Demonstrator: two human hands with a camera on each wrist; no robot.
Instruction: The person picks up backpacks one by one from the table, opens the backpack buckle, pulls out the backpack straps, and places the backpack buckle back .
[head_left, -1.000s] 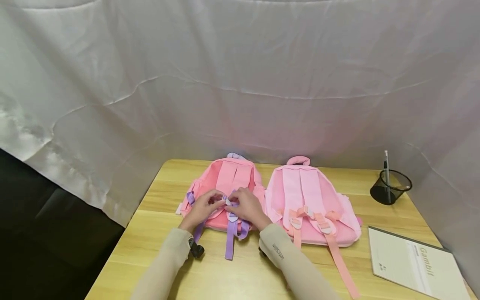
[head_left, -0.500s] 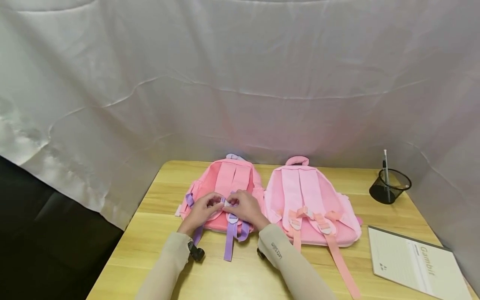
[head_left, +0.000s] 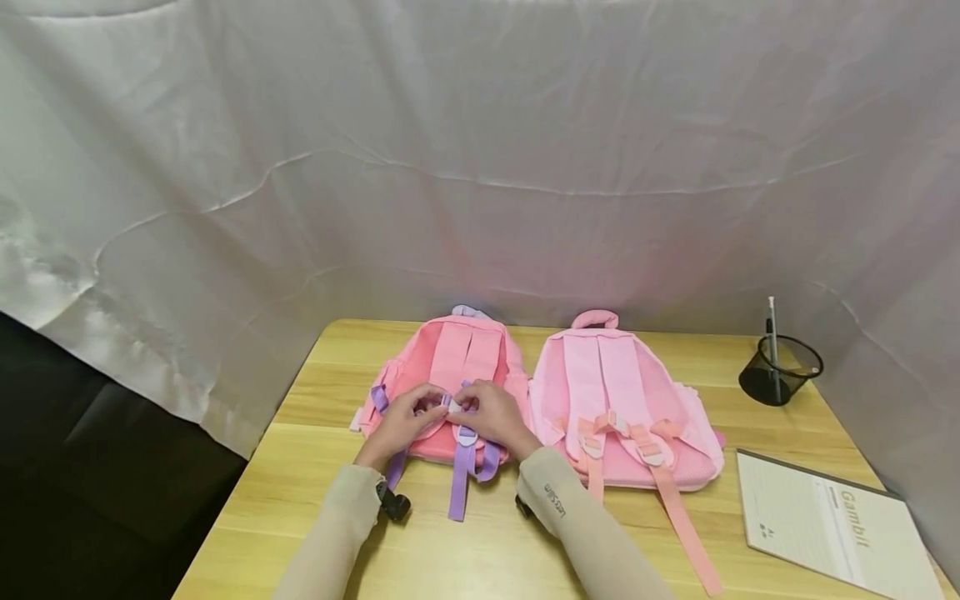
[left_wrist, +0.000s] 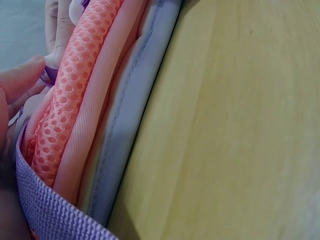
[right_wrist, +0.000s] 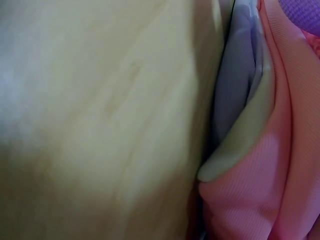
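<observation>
A coral-pink backpack [head_left: 429,354] lies with its shoulder straps facing up. Over its lower part, my left hand [head_left: 401,423] and right hand [head_left: 493,414] meet at a small pale buckle [head_left: 453,406] on purple webbing. Each hand pinches one side of the buckle between thumb and fingers; whether its halves are joined is too small to tell. Purple strap ends [head_left: 458,492] hang over the backpack's front edge. In the left wrist view, my left thumb [left_wrist: 22,80] shows beside mesh padding [left_wrist: 75,95] and a purple strap [left_wrist: 55,210]. The right wrist view shows the backpack's side [right_wrist: 250,200].
Touching on the right lies a lighter pink backpack [head_left: 663,392] with peach straps and a fastened-looking chest buckle. A notebook [head_left: 817,517] lies at the right front. Behind it stands a black mesh pen holder [head_left: 765,390] with pens. Grey cloth [head_left: 525,167] hangs behind the wooden table [head_left: 315,467].
Both hands have shifted very slightly down and left in the head view while keeping their pinch at the buckle. The backpacks have stayed in place.
</observation>
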